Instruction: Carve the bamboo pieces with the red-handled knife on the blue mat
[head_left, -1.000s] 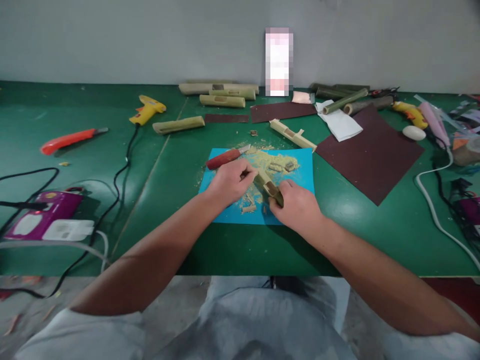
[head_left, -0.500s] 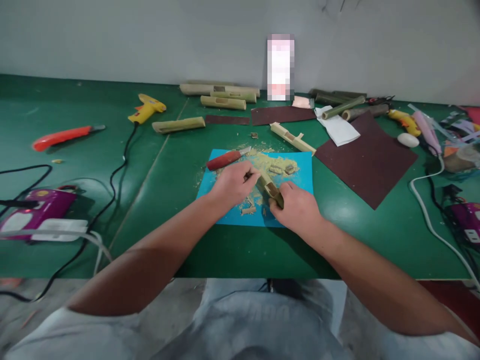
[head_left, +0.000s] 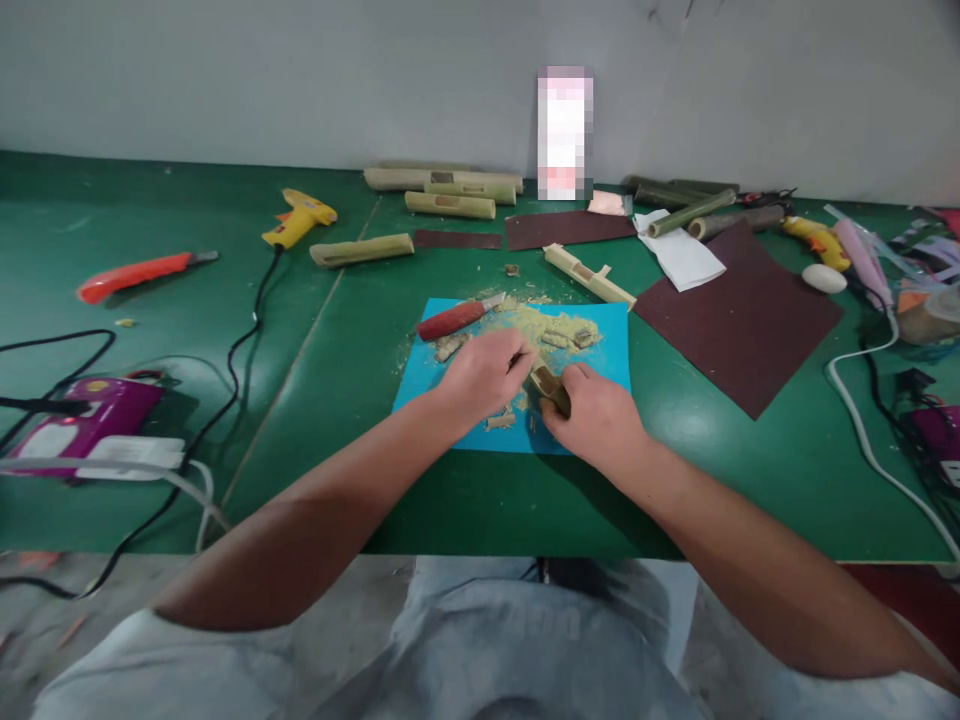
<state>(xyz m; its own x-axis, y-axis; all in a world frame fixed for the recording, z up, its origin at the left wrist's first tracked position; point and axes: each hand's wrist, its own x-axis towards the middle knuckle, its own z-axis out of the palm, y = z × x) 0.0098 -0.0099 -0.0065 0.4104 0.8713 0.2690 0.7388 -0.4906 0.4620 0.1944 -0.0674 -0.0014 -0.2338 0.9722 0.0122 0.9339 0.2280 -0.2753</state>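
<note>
Over a blue mat point(head_left: 600, 330) strewn with pale shavings, my right hand point(head_left: 596, 415) grips a short notched bamboo piece point(head_left: 550, 386). My left hand point(head_left: 484, 375) is closed just left of it, fingers curled round a small tool I cannot make out, its tip at the bamboo's upper end. A red-handled knife point(head_left: 454, 318) lies on the mat's far left corner, apart from both hands. Small cut bamboo bits point(head_left: 566, 335) sit in the shavings beyond my hands.
Several bamboo tubes point(head_left: 450, 190) lie along the back of the green table point(head_left: 337, 400). There are a yellow glue gun point(head_left: 298, 218), an orange cutter point(head_left: 135, 272), a purple device point(head_left: 82, 415) with cables at left, brown sandpaper sheets point(head_left: 739, 315), and a white cable point(head_left: 877, 440) at right.
My left hand has shifted slightly right, closer to the bamboo piece and my right hand. A small bamboo bit now shows on the mat below the knife.
</note>
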